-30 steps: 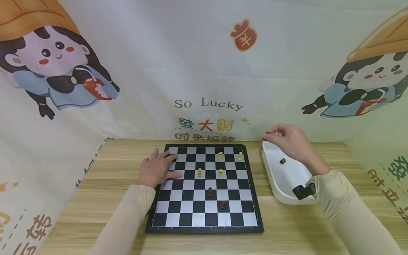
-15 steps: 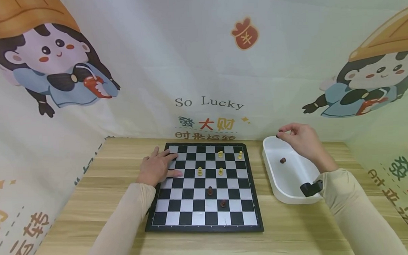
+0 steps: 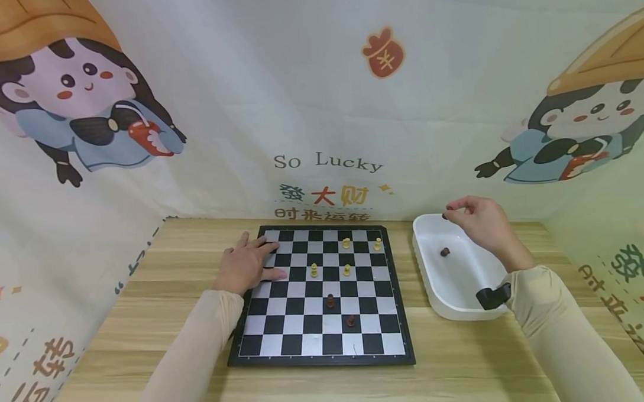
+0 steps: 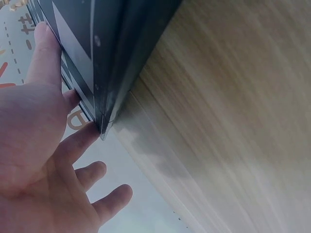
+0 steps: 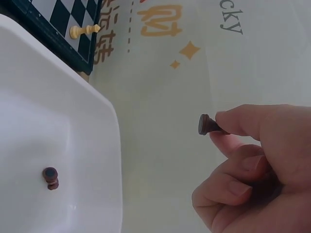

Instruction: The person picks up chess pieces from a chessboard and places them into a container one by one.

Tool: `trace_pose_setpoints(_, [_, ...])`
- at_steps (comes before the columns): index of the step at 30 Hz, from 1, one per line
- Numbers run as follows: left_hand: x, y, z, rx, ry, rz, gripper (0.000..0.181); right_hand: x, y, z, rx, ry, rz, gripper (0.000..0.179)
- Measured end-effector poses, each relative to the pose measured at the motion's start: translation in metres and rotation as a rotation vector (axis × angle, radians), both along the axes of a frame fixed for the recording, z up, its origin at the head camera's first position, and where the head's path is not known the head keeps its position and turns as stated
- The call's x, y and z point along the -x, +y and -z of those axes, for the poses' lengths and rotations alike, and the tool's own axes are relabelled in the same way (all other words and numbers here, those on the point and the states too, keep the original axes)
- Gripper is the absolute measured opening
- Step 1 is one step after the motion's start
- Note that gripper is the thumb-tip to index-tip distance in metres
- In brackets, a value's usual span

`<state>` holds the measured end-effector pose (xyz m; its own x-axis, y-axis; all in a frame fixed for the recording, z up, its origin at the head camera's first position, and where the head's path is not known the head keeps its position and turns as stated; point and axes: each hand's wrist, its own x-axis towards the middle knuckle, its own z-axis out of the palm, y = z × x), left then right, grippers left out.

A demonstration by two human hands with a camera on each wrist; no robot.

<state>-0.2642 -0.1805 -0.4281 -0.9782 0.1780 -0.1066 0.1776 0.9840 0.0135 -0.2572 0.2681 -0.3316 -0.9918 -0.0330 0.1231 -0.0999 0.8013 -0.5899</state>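
My left hand (image 3: 244, 266) lies with spread fingers on the left edge of a black-and-white chessboard (image 3: 297, 325); in the left wrist view its thumb and fingertips touch the board's dark rim. Between thumb and forefinger my right hand (image 3: 479, 224) pinches a dark brown chess piece (image 5: 208, 125), base outward, above the far end of a white tray (image 3: 437, 297). Another brown chess piece (image 5: 50, 178) lies on its side inside that tray. Two brown pieces, one a pawn-like piece (image 3: 330, 301), and several yellow pieces, among them a yellow chess piece (image 3: 314, 270), stand on the board.
The wooden table (image 3: 200, 382) carries the board and the tray, with a strip of wood between them. Behind the table hangs a printed cloth backdrop (image 3: 233, 109), and it also closes off both sides. A black strap mount (image 3: 493, 297) sits at my right wrist.
My right hand, with the brown chess piece pinched, has moved right from the tray's far left corner to over its far end. The left hand has stayed on the board.
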Motion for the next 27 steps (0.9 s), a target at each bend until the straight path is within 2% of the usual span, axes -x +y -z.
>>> trace_pose_setpoints(17, [-0.002,0.0,-0.002,-0.017,0.002,0.0,0.083,-0.005,0.001,0.005,0.01,-0.055,0.006,0.04])
trace_pose_setpoints(27, [-0.004,0.001,-0.005,-0.02,-0.009,-0.003,0.083,-0.014,-0.01,0.012,0.033,0.027,-0.054,0.037])
